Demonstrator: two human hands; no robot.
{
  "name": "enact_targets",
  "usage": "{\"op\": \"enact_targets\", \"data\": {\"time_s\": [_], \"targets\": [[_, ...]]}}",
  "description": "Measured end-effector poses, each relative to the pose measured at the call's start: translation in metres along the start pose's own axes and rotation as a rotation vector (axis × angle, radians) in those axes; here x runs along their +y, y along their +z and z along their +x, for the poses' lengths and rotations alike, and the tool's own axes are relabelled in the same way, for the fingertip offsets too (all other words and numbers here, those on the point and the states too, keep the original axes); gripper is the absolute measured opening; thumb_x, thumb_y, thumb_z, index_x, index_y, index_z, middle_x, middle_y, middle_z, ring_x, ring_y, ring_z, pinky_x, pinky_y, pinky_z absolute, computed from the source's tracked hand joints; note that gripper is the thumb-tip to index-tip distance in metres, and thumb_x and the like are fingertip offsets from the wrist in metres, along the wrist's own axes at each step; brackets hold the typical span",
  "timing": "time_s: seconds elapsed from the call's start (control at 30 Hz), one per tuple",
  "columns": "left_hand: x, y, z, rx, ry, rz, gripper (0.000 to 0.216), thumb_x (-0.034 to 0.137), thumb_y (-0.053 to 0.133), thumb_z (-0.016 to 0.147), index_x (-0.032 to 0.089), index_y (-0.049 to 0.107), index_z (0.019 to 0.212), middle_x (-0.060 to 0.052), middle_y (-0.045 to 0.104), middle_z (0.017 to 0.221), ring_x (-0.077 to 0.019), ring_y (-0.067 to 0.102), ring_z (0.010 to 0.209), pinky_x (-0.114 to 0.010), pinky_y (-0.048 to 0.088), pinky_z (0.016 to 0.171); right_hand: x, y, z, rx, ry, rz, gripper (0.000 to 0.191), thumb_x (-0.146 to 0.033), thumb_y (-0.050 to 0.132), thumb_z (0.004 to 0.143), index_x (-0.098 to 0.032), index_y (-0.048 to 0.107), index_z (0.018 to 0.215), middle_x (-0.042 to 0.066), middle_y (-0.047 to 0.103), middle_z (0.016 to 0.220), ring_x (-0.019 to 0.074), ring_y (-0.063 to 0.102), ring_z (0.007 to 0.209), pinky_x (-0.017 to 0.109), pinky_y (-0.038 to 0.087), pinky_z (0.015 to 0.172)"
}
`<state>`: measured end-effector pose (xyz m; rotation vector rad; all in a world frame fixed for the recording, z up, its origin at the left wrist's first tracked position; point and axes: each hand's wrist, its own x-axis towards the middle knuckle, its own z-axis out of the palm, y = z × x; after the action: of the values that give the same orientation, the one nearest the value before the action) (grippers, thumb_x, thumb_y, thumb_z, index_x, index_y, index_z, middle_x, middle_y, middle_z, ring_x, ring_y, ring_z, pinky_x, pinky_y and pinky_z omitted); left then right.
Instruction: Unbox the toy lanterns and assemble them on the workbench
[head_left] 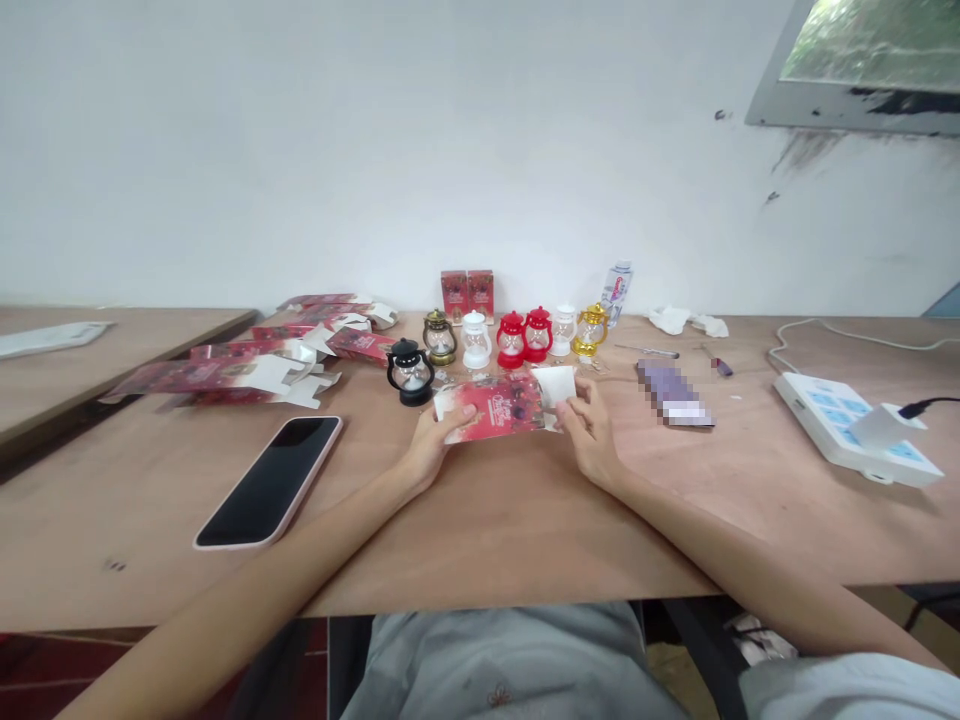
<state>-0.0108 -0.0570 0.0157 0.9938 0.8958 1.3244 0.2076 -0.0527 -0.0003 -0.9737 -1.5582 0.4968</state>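
A flat red printed carton point(501, 408) with white flaps lies lifted just over the wooden table point(480, 520), held at both ends. My left hand point(433, 442) grips its left edge, thumb on top. My right hand point(590, 428) pinches its right end by the white flap. Just behind the carton stands a row of several small toy lanterns: a black one point(409, 372), a bronze one point(439, 338), a white one point(475, 341), two red ones point(523, 338) and a gold one point(591, 330).
Flattened red cartons point(247, 372) are piled at the left. A phone point(271, 480) lies face up near my left arm. Two upright red boxes point(466, 292) and a bottle point(616, 292) stand by the wall. A white power strip point(855, 428) sits at right.
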Motion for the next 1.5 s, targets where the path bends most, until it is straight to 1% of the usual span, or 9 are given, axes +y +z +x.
{"op": "enact_targets", "data": {"time_s": [0.07,0.17,0.23,0.4,0.6,1.07,1.23,1.4,1.5], "targets": [[-0.001,-0.001,-0.001,-0.023,0.036,0.067,0.056,0.038,0.081,0.056,0.011,0.062,0.102,-0.009,0.070,0.093,-0.0246,0.066,0.087,-0.037,0.050,0.084,-0.002,0.002,0.001,-0.018,0.054,0.044,0.033,-0.040,0.057,0.081,-0.020,0.056,0.054,0.006,0.053,0.113,0.0228,0.052,0.105,0.037,0.040,0.095],[0.002,-0.002,-0.004,-0.021,0.139,0.259,0.063,0.037,0.082,0.053,0.014,0.059,0.107,-0.009,0.068,0.099,-0.0258,0.064,0.091,-0.037,0.049,0.084,-0.002,0.007,0.001,-0.075,0.153,0.215,0.016,-0.038,0.063,0.074,-0.022,0.068,0.076,0.005,0.060,0.106,0.0222,0.054,0.105,0.036,0.043,0.092],[0.005,-0.002,-0.007,-0.016,0.232,0.412,0.067,0.036,0.083,0.051,0.016,0.057,0.109,-0.009,0.066,0.104,-0.0270,0.061,0.097,-0.037,0.048,0.087,-0.001,0.010,0.001,-0.129,0.238,0.323,0.020,-0.037,0.064,0.072,-0.024,0.070,0.086,0.003,0.066,0.096,0.0212,0.058,0.096,0.034,0.047,0.084],[0.012,-0.001,-0.012,-0.048,0.370,0.554,0.064,0.032,0.084,0.050,0.015,0.057,0.106,-0.008,0.065,0.103,-0.0271,0.059,0.100,-0.036,0.046,0.091,0.005,0.010,0.005,-0.115,0.424,0.432,0.017,-0.037,0.069,0.063,-0.022,0.072,0.071,0.000,0.069,0.067,0.0161,0.058,0.063,0.028,0.046,0.059],[0.017,0.001,-0.012,-0.011,0.367,0.467,0.065,0.029,0.085,0.046,0.016,0.058,0.103,-0.006,0.065,0.102,-0.0261,0.060,0.099,-0.034,0.046,0.091,0.002,0.010,0.008,-0.144,0.361,0.457,0.018,-0.037,0.074,0.059,-0.023,0.073,0.070,0.000,0.071,0.072,0.0184,0.061,0.073,0.031,0.047,0.068],[0.018,0.006,-0.015,-0.013,0.351,0.439,0.063,0.031,0.086,0.045,0.017,0.057,0.099,-0.005,0.063,0.097,-0.0252,0.059,0.095,-0.033,0.045,0.087,0.008,0.007,0.010,-0.087,0.438,0.551,0.016,-0.034,0.075,0.061,-0.020,0.069,0.067,0.001,0.069,0.074,0.0170,0.061,0.072,0.033,0.049,0.075],[0.037,0.002,-0.014,0.115,0.665,0.497,0.074,0.035,0.086,0.046,0.020,0.047,0.108,-0.007,0.052,0.115,-0.0258,0.052,0.109,-0.032,0.042,0.094,0.010,-0.018,0.035,0.046,0.420,0.685,0.012,-0.034,0.071,0.068,-0.024,0.067,0.073,0.002,0.067,0.099,0.0196,0.063,0.091,0.039,0.052,0.082],[0.067,-0.012,0.004,0.218,1.037,0.554,0.075,0.043,0.081,0.056,0.022,0.038,0.115,-0.008,0.045,0.119,-0.0259,0.047,0.116,-0.037,0.040,0.098,0.016,-0.042,0.067,0.220,0.395,0.705,0.014,-0.031,0.074,0.065,-0.023,0.066,0.073,0.000,0.070,0.083,0.0182,0.065,0.084,0.036,0.055,0.079],[0.093,-0.010,0.013,0.211,1.156,0.534,0.073,0.047,0.079,0.058,0.023,0.039,0.115,-0.007,0.044,0.120,-0.0265,0.046,0.117,-0.038,0.041,0.098,0.007,-0.039,0.081,0.191,0.372,0.626,0.017,-0.032,0.077,0.060,-0.021,0.067,0.069,0.000,0.070,0.077,0.0162,0.065,0.074,0.033,0.055,0.074]]}}
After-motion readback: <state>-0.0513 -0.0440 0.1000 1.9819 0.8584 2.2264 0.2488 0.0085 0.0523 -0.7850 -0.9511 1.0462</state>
